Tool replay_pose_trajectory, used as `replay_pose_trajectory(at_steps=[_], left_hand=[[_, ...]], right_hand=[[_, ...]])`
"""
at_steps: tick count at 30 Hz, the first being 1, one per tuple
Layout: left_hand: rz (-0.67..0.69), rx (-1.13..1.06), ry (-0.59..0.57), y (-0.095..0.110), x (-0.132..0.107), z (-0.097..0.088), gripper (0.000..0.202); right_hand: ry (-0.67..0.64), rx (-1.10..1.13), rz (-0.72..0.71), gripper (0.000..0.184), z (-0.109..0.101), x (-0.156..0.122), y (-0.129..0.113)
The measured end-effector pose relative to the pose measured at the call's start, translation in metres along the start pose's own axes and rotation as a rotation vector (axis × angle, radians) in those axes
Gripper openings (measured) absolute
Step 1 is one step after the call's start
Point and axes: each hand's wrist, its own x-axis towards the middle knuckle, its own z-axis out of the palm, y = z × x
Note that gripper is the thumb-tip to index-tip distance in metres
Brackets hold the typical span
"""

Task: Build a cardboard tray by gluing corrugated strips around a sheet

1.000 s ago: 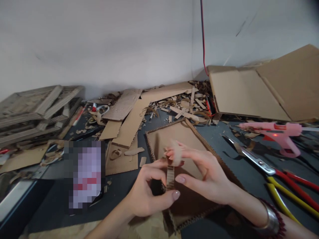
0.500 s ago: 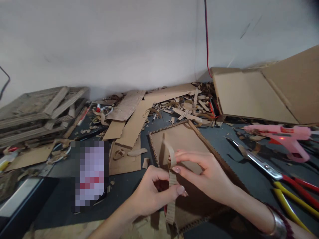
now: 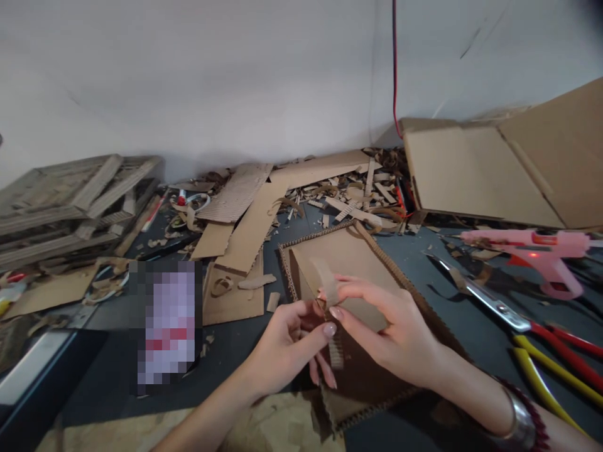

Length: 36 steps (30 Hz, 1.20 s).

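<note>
White plaster wall (image 3: 188,81) rises behind a long dark workbench (image 3: 405,263), with a red-and-black cable (image 3: 394,69) running down it to the clutter below. A folded cardboard box (image 3: 471,169) leans at the far right, a stacked cardboard lattice (image 3: 70,201) sits at the far left, and offcuts and shavings lie heaped between them. Nearer, on the right, lie a pink hot glue gun (image 3: 532,248), a utility knife (image 3: 490,307) and pliers (image 3: 560,364) with red and yellow handles. A pixelated patch hides whatever lies left of centre.

Under the hands sits a cardboard tray (image 3: 348,257) with corrugated edges. Just above it, a narrow strip of corrugated cardboard (image 3: 335,351) is held up between both hands. The left hand (image 3: 287,351) is curled closed around it, while the right hand (image 3: 381,333) is half open, its thumb and forefinger at the strip, though whether they grip is hard to tell.

Hand-working this strip looks like the step in hand; the next move seems to call for a steady pinch.
</note>
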Motion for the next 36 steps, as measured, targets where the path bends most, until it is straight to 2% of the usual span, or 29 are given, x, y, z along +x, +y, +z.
replay_pose_trajectory(at_steps=[5, 8, 11, 15, 22, 26, 30, 36], left_hand=[[0.042, 0.032, -0.004, 0.0009, -0.0014, -0.0007, 0.032], [0.031, -0.011, -0.047, 0.0002, -0.0015, -0.0021, 0.034], [0.027, -0.040, -0.039, -0.0012, -0.0003, -0.0031, 0.034], [0.051, -0.017, 0.000, -0.0019, 0.0005, -0.0027, 0.028], [0.116, -0.098, -0.030, -0.0002, -0.0003, -0.0007, 0.024], [0.114, -0.033, -0.045, -0.0007, -0.0018, -0.0021, 0.024], [0.157, 0.148, -0.060, -0.0005, -0.0030, -0.0030, 0.024], [0.221, 0.343, -0.102, 0.0033, -0.0041, -0.0034, 0.026]], right_hand=[[-0.022, 0.076, -0.026, 0.012, 0.0016, 0.0022, 0.0015], [-0.013, 0.089, -0.091, 0.013, 0.0013, 0.0022, 0.0030], [-0.009, 0.085, -0.147, 0.015, 0.0006, 0.0010, 0.0037], [-0.026, 0.053, -0.132, 0.013, -0.0002, -0.0009, 0.0025], [-0.017, 0.011, -0.125, 0.013, 0.0009, -0.0011, 0.0007], [0.003, -0.003, -0.100, 0.014, 0.0014, -0.0009, 0.0010], [0.065, -0.012, -0.065, 0.014, 0.0013, -0.0014, -0.0003], [0.075, 0.055, 0.172, 0.012, 0.0022, -0.0030, -0.0033]])
